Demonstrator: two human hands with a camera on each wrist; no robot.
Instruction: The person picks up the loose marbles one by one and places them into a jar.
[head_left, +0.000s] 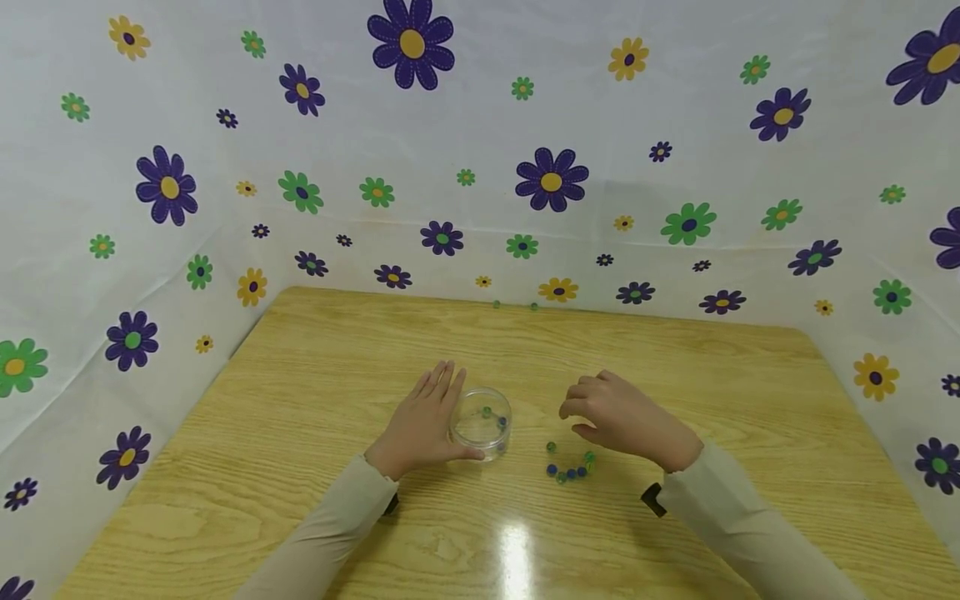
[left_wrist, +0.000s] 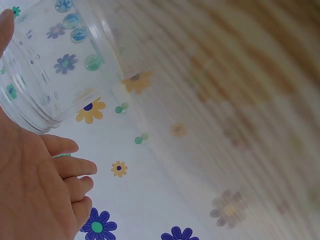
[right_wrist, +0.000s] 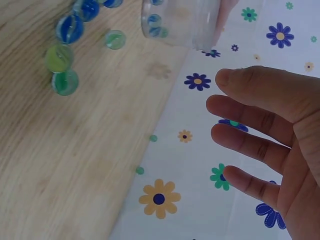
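Observation:
A clear round jar (head_left: 481, 421) stands on the table with a few blue and green marbles inside, and its see-through wall shows them in the left wrist view as blue marbles (left_wrist: 78, 34) and a green marble (left_wrist: 93, 62). My left hand (head_left: 423, 421) rests against the jar's left side, fingers straight, thumb along its near side. To the right of the jar lies a loose arc of blue and green marbles (head_left: 572, 473). Over the table, just beyond that arc, my right hand (head_left: 618, 417) hovers with fingers loosely bent and nothing in them.
Two green marbles, one of them here (head_left: 534, 307), lie at the far edge of the wooden table (head_left: 360, 350). A white cloth (head_left: 465, 125) with printed flowers rises behind the table and along both sides.

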